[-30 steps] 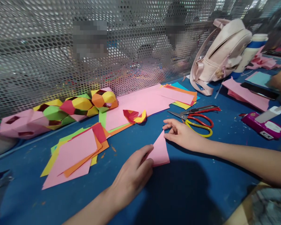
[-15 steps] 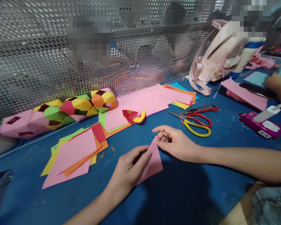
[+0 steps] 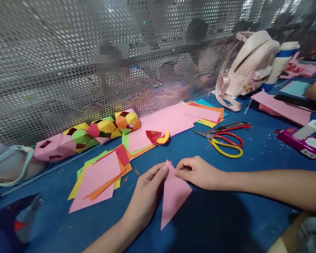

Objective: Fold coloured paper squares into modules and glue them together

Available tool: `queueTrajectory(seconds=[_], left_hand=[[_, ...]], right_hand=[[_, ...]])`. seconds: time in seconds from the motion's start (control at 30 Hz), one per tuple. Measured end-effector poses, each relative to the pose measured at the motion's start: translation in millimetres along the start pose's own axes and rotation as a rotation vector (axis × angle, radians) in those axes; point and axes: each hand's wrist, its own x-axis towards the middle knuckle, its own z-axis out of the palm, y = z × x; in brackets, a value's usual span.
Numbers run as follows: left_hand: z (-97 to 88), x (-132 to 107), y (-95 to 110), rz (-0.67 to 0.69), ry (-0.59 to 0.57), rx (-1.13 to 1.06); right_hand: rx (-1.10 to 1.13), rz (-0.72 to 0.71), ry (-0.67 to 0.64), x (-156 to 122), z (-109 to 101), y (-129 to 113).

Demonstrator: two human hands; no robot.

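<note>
Pinching pink paper (image 3: 173, 195) at its top corner, left hand (image 3: 144, 196) and right hand (image 3: 197, 172) fingers closed on it from either side, above blue bench (image 3: 226, 218), scissors (image 3: 223, 138) beyond

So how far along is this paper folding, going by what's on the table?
Done: a row of folded multicoloured paper shapes sits along the perforated metal screen. In hand: the left hand and right hand pinch the top of a pink folded paper triangle, only a first fold or so in. Left: a stack of flat pink, orange and yellow paper squares lies unfolded on the blue table.
</note>
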Motion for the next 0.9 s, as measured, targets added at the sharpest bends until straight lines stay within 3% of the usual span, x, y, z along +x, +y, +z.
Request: queueTrajectory(seconds=[0.37,0.63,0.9], left_hand=[[3.0,3.3,4.0,-0.005,0.155,-0.108],[5.8,1.7,6.8,0.017,0.184,-0.152],[3.9,3.0,4.8,0.073,0.215,-0.124]], right_hand=[[-0.1,-0.032,-0.046,-3.5,4.7,1.4],[-0.091,-0.049,-0.081,-6.1,7.5,4.2],[-0.029,0.038,-0.064,-5.2,4.1,0.3]])
